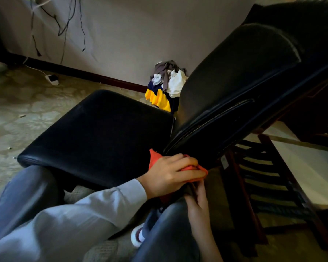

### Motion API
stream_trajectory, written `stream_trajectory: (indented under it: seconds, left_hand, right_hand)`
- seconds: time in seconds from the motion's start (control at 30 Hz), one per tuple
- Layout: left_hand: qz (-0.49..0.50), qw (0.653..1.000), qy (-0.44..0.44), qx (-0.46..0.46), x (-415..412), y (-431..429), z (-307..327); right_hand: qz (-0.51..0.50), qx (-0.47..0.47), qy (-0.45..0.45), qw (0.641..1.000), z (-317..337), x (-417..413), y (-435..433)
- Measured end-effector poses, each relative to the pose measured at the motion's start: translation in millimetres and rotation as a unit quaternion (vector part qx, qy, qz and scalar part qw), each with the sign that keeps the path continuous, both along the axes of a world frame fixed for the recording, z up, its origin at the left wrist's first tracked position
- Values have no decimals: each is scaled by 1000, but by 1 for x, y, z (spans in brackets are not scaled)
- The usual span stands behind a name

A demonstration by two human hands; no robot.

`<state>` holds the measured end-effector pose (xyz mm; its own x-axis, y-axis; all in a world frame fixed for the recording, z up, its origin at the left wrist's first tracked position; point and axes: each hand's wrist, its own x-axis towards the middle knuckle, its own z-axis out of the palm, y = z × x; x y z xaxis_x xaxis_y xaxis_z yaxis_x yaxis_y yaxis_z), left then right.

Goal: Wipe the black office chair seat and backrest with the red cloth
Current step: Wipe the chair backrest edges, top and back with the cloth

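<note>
Cloth (154, 158), one, red: clutched in left grip (173, 172) against backrest (235, 82) base; right grip (197, 201) unclear.

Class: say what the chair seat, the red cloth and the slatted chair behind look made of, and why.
The chair seat: likely leather or a faux kind, smooth with a soft sheen. The red cloth: soft, fuzzy fabric, perhaps microfibre; it crumples. The slatted chair: dark glossy wood, apparently.

Clothes pile (165, 86) lies behind the seat (102, 137), seemingly against the wall (131, 35).
</note>
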<state>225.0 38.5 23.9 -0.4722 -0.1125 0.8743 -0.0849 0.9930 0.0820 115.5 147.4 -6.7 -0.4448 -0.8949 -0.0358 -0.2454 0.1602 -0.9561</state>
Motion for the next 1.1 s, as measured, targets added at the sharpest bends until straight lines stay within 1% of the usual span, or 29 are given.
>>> stream_trajectory:
  seconds: [0.07,0.2,0.37,0.47,0.53,0.67,0.73,0.83,0.93,1.1]
  left_hand:
    - [8,1000,-2,2,0,2,-10]
    - [18,999,-39,6,5,6,-37]
    - [29,991,-130,16,19,9,-80]
    - [40,983,-173,45,23,15,-85]
    - [36,986,-159,43,25,17,-75]
    - [36,995,-50,75,36,21,-50]
    - [44,996,-21,79,37,20,-41]
    - [34,998,-7,59,35,12,-27]
    - [25,999,-10,24,30,-1,-20]
    - [11,1000,-13,-6,31,-5,-38]
  right_hand:
    - [-6,-8,2,1000,-7,0,0]
    - [-28,-29,-25,999,-16,7,4]
    - [-32,-30,-37,998,-21,9,3]
    - [-39,-38,-38,998,-18,12,2]
    - [-39,-41,-38,998,-15,13,1]
    - [-31,-47,-49,997,-18,13,3]
    - [-33,-47,-52,997,-22,13,3]
    - [-34,-55,-49,997,-23,17,0]
    - [-34,-70,-62,995,-21,23,-1]
    - [-40,-79,-72,993,-20,34,6]
